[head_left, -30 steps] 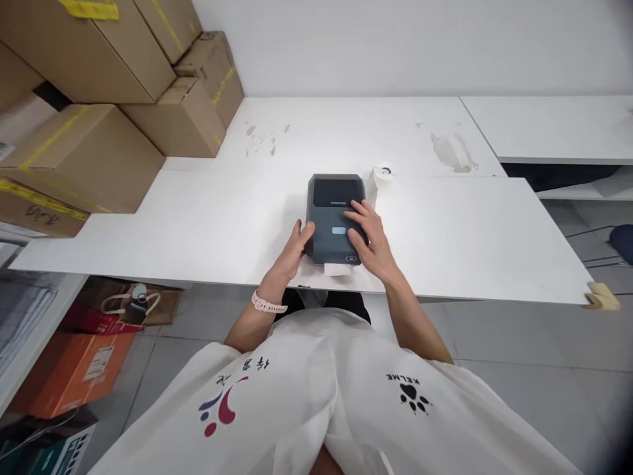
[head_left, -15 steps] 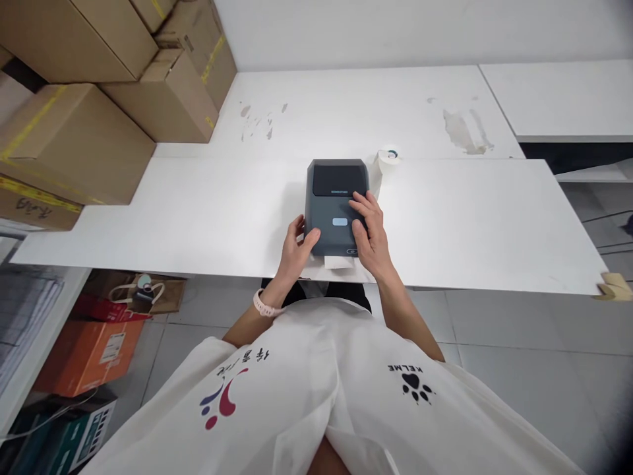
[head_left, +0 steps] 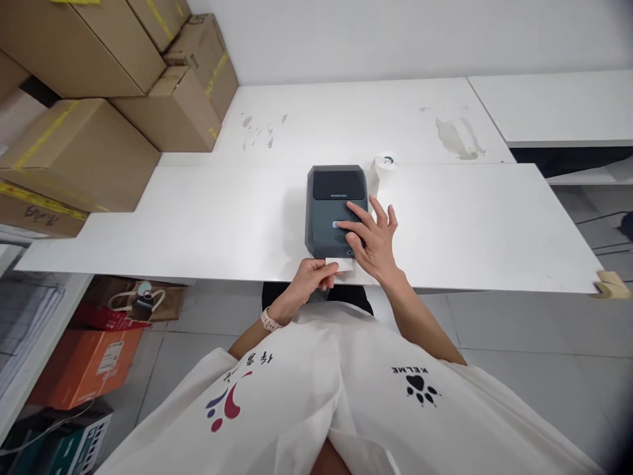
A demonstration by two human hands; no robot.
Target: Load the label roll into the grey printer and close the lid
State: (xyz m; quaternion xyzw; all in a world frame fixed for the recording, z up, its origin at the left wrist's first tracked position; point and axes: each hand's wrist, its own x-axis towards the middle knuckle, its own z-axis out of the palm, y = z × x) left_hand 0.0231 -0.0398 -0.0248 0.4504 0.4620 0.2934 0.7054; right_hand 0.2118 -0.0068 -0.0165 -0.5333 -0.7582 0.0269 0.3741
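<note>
A dark grey label printer (head_left: 324,231) stands on the white table with its front edge toward me. A strip of white label paper (head_left: 345,264) sticks out of its front slot. My left hand (head_left: 312,274) pinches the left side of that strip between thumb and fingers. Over the printer's right half, my right hand (head_left: 373,237) has its fingers spread, with one fingertip on the small pale button on top. Behind the printer's right rear corner lies a white paper roll (head_left: 383,165), its paper trailing toward the printer.
Cardboard boxes (head_left: 84,152) with yellow tape are stacked at the table's left end. A beige piece (head_left: 612,285) sits on the table's right front corner. Below on the left are an orange box (head_left: 91,369) and a paper bag (head_left: 168,303).
My left hand has gone from the printer's left side to the label paper at its front and closed on it. My right hand's finger has moved left onto the button.
</note>
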